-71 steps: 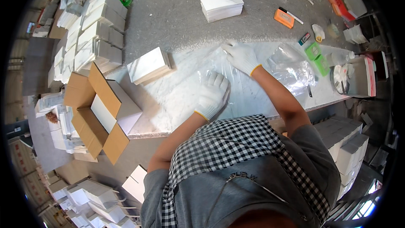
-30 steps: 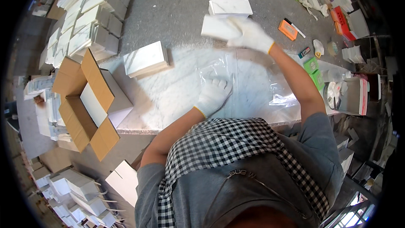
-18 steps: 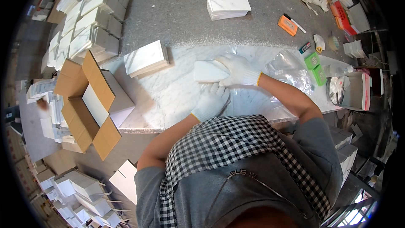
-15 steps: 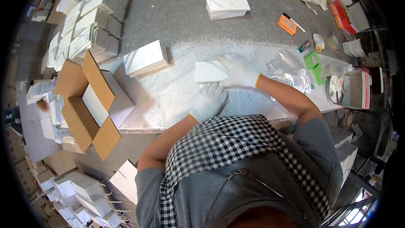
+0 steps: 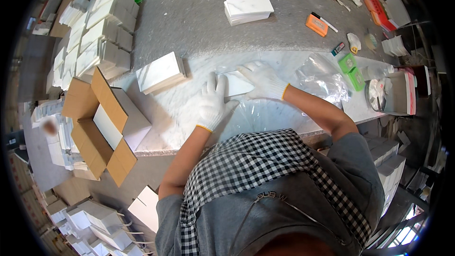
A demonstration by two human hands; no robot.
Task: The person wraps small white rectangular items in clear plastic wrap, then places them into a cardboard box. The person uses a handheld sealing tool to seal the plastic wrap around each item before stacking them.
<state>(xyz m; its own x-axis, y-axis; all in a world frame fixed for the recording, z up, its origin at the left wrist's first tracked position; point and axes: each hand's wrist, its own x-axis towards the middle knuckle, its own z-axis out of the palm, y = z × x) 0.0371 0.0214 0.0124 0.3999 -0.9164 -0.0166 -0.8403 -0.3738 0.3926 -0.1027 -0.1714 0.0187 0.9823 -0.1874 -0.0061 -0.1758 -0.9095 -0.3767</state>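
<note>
Between my two white-gloved hands, a white marble-look tile (image 5: 238, 83) lies on clear plastic film (image 5: 256, 109) on the marble slab. My left hand (image 5: 211, 100) is at the tile's left end, its fingers stretched out and pointing away from me, the thumb apart. My right hand (image 5: 265, 81) spans the right end, fingers over the far edge and thumb toward the near one. The gloves hide both ends of the tile, so I cannot tell whether more tiles lie under it.
Left of my hands are a tile stack (image 5: 161, 72), an open cardboard box (image 5: 124, 114) and piled tiles (image 5: 106, 31). Farther off sits another tile stack (image 5: 249, 9). To the right are a clear plastic bag (image 5: 322, 78), green boxes (image 5: 351, 72), an orange box (image 5: 316, 24) and a marker (image 5: 327, 22).
My left hand has moved up and left from the tile's near edge to its left end, its fingers straightening. My right hand stays at the right end. The view has shifted slightly.
</note>
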